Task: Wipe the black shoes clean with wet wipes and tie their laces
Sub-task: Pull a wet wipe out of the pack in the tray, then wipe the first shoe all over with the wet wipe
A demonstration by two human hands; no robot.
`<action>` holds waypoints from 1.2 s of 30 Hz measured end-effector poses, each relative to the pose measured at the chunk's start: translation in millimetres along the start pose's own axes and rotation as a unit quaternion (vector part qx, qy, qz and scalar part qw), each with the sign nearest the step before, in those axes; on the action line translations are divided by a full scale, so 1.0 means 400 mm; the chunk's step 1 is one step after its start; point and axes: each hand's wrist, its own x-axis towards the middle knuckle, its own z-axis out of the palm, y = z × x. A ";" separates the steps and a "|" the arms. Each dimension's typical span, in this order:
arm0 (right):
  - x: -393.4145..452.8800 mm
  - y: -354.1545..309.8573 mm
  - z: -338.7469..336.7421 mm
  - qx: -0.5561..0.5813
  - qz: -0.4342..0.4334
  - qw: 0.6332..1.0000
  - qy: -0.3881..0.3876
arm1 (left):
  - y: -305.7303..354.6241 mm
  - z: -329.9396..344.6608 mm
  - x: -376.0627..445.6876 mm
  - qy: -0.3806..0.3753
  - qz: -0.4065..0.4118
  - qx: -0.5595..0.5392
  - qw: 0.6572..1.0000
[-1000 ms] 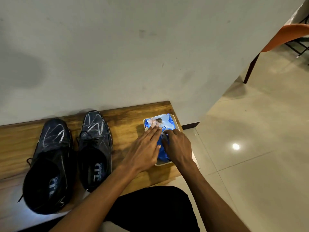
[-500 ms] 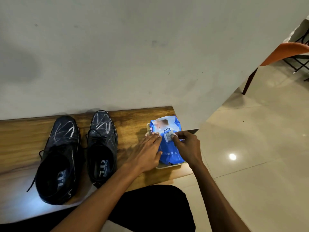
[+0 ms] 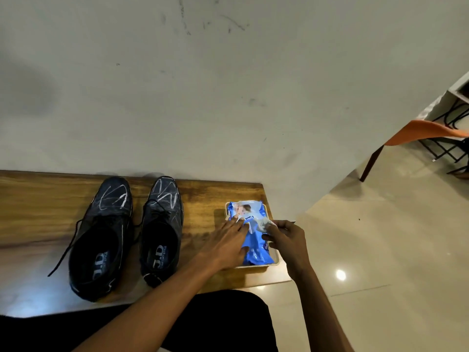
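Head view looks down on a wooden bench (image 3: 45, 212) set against a pale wall (image 3: 228, 97). Two black shoes stand side by side on it, toes toward the wall, both streaked with white scuff marks. On the left shoe (image 3: 101, 240) the laces are loose, one trailing off toward the near edge of the bench; the right shoe (image 3: 161, 232) stands just beside it, its laces lying across the tongue, though whether they are knotted is hard to tell. Near the bench's right end sits a blue pack of wet wipes (image 3: 255, 246) inside a shallow pale tray (image 3: 278, 260). The left hand (image 3: 225, 246) lies flat on the pack with its fingers straight, pressing it down. The right hand (image 3: 288, 241) hovers over the pack's right edge, thumb and fingertips pinching a small crumpled white wipe (image 3: 264, 223) that sticks up from the pack's opening. Black-clothed legs (image 3: 215, 323) fill the lower edge. Off to the right, glossy floor tiles (image 3: 380, 250) reflect a ceiling light, and an orange chair (image 3: 421, 130) stands well apart from the bench.
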 end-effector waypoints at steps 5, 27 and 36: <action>-0.055 -0.042 0.043 0.135 -0.010 0.989 -0.059 | -0.022 -0.019 -0.073 0.075 -0.037 -0.146 0.986; -0.118 -0.170 0.599 0.019 -0.130 0.949 -0.288 | -0.387 -0.135 -0.478 0.110 -0.370 -0.474 0.792; -0.103 -0.163 0.657 -0.228 -0.299 0.904 -0.204 | -0.383 -0.129 -0.367 0.263 -0.343 -0.717 0.547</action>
